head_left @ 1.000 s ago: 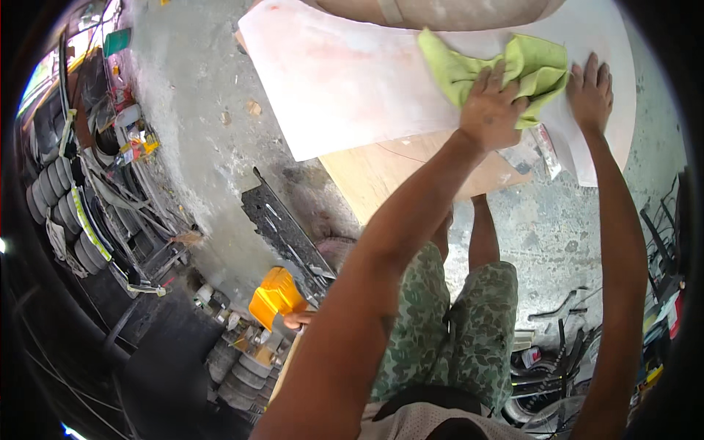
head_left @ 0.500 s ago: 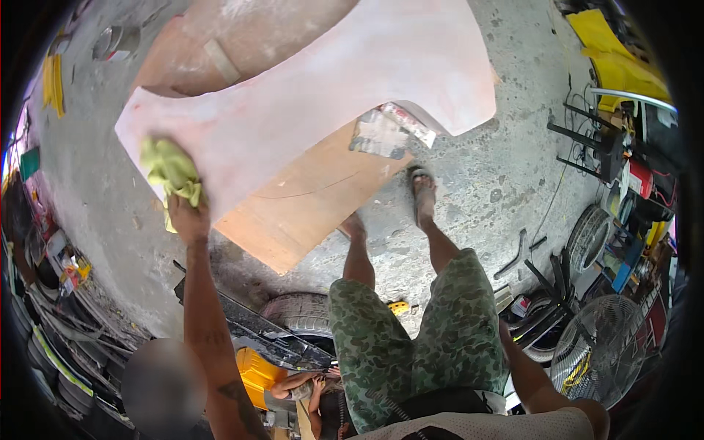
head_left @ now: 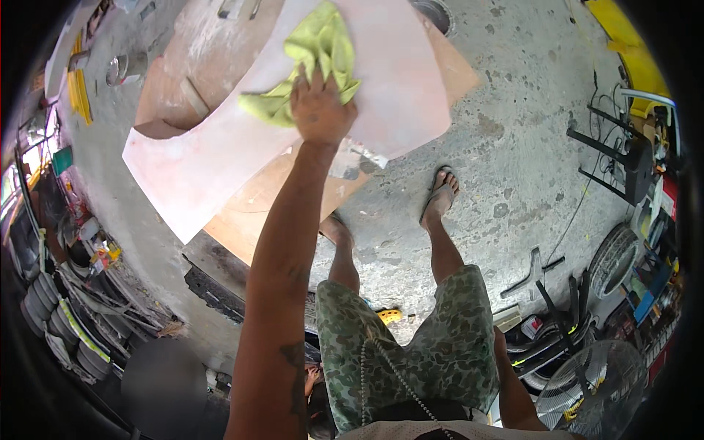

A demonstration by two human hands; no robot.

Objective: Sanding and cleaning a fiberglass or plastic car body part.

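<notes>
My left hand [head_left: 323, 106] is up on a large pale pink curved panel [head_left: 198, 176], its slightly bent fingers gripping a bunched yellow-green cloth [head_left: 315, 33] against the surface near the middle. A light brown board [head_left: 242, 220] shows from beneath the panel, and a dusty brown curved piece [head_left: 220, 44] lies along its upper left. My right arm [head_left: 517, 403] hangs down beside my camouflage shorts at the lower right, with the hand mostly hidden behind the thigh.
Metal clutter and car parts [head_left: 73, 323] line the left. On the right are black stands [head_left: 616, 158], cables, a tire [head_left: 612, 260] and a fan [head_left: 587, 381]. A yellow clog [head_left: 390, 315] lies between my legs. Another person's hand [head_left: 312, 375] shows low in the middle.
Since half a second ago, my left hand and cloth have swept from the panel's left end up and right to its middle. My right hand, on the panel a second ago, has dropped to my side.
</notes>
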